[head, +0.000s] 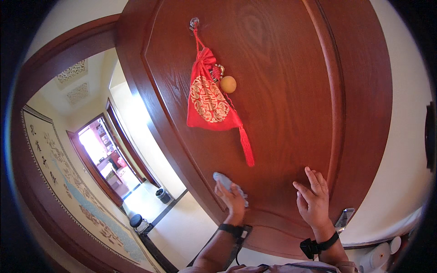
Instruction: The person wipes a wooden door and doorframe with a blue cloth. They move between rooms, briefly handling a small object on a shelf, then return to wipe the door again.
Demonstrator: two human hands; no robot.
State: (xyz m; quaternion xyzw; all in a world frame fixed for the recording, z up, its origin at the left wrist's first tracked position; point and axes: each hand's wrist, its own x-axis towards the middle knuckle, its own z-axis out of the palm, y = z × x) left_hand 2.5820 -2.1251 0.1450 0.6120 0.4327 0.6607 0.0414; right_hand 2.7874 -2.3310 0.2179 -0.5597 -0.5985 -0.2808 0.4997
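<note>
My left hand [232, 201] presses a light blue cloth [228, 182] against the lower left panel of a reddish-brown wooden door [280, 112]. To the right, my right hand [312, 201] is raised before the door with nothing in it and its fingers partly spread; whether the fingertips touch the wood cannot be told. Above both hands, a red drawstring pouch [210, 102] with a gold emblem hangs from a clear hook [194, 23]. A yellow ball [228, 84] and a red tassel [247, 146] dangle beside it.
A metal door handle [344, 218] sticks out near my right wrist. Left of the door, a doorway opens on a hall with a dark bin [163, 195], a black-lidded container [137, 221] and a painted wall panel [78, 191]. White round objects [379, 256] stand at lower right.
</note>
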